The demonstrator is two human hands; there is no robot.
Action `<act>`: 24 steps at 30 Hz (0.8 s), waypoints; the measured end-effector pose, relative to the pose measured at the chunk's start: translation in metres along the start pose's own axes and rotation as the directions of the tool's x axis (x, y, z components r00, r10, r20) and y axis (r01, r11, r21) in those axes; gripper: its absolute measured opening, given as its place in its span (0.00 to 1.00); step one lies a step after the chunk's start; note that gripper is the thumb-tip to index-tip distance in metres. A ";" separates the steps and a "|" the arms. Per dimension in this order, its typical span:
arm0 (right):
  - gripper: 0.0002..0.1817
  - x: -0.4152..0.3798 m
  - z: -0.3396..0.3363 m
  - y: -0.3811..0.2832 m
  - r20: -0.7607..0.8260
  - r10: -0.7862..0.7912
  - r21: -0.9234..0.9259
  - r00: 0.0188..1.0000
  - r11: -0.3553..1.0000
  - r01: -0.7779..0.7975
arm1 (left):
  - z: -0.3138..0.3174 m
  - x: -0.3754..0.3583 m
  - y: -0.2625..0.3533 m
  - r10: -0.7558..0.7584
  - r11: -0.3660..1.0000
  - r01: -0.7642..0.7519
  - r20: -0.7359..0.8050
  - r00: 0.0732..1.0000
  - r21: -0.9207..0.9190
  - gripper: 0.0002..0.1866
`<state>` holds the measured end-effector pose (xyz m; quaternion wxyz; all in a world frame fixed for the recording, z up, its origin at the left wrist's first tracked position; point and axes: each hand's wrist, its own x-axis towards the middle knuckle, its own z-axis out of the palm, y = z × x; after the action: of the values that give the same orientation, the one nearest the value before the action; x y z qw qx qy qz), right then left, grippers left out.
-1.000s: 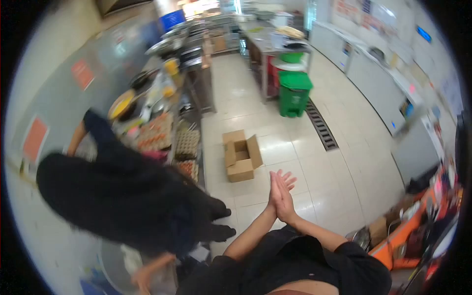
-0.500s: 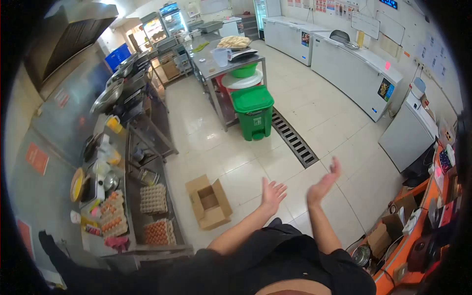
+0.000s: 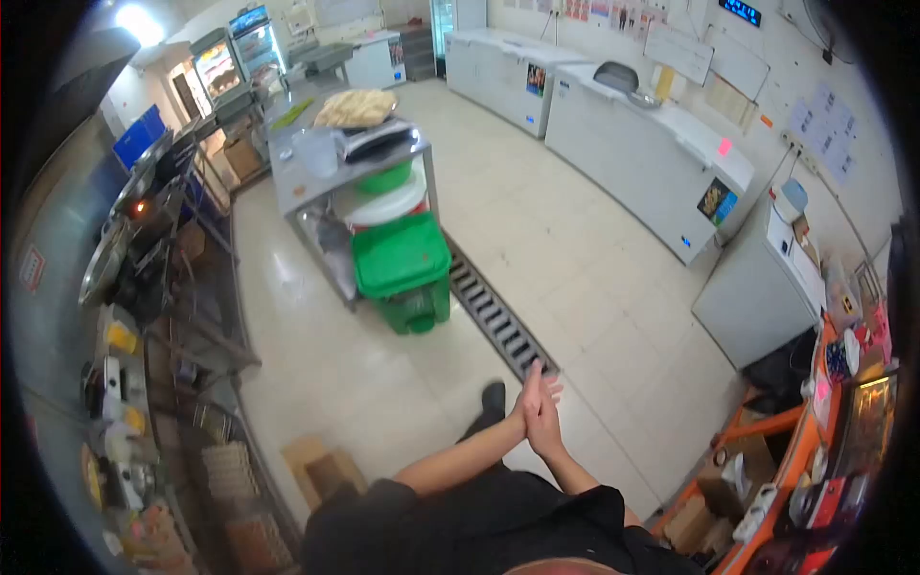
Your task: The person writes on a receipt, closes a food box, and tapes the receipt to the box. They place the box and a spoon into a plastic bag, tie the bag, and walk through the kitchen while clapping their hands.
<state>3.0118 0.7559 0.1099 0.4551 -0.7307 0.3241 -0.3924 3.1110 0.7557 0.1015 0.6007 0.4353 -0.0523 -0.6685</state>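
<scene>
My left hand (image 3: 529, 401) and my right hand (image 3: 546, 429) meet palm to palm in front of my body. The fingers of both look stretched out, partly hidden by each other and a little blurred. I see no object in either hand. Beneath them lie the pale floor tiles and the near end of a slotted metal floor drain (image 3: 494, 321). A green pedal bin (image 3: 402, 268) stands ahead and to the left, well apart from my hands.
An open cardboard box (image 3: 321, 470) sits on the floor at my left, beside a shelf with egg trays (image 3: 230, 470). A steel table (image 3: 297, 187) is behind the bin. White chest freezers (image 3: 632, 144) line the right wall; an orange shelf unit (image 3: 757, 426) is close at right.
My hands have come together from being apart and spread. The view has shifted forward and turned right; the bin is nearer, and the cardboard box has slid lower left. One foot now shows.
</scene>
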 end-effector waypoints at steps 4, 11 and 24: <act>0.36 0.155 -0.018 0.051 0.318 0.078 -0.239 0.945 0.971 0.000 | -0.026 0.126 0.073 0.098 0.994 -0.098 -0.002 0.995 -0.038 0.49; 0.25 0.265 -0.198 0.232 -0.408 0.602 -0.229 0.686 0.660 -0.716 | -0.017 0.271 0.241 0.038 0.999 -0.034 -0.205 0.978 0.023 0.39; 0.29 0.360 -0.204 0.384 0.005 0.920 -0.386 0.391 0.363 -0.848 | -0.140 0.676 0.436 0.248 0.857 -0.008 -0.399 0.883 0.515 0.17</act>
<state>2.9636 0.2287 -0.0866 0.5012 -0.5400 0.6736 0.0584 3.6000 0.1265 -0.0774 0.5074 0.7140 -0.1120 -0.4693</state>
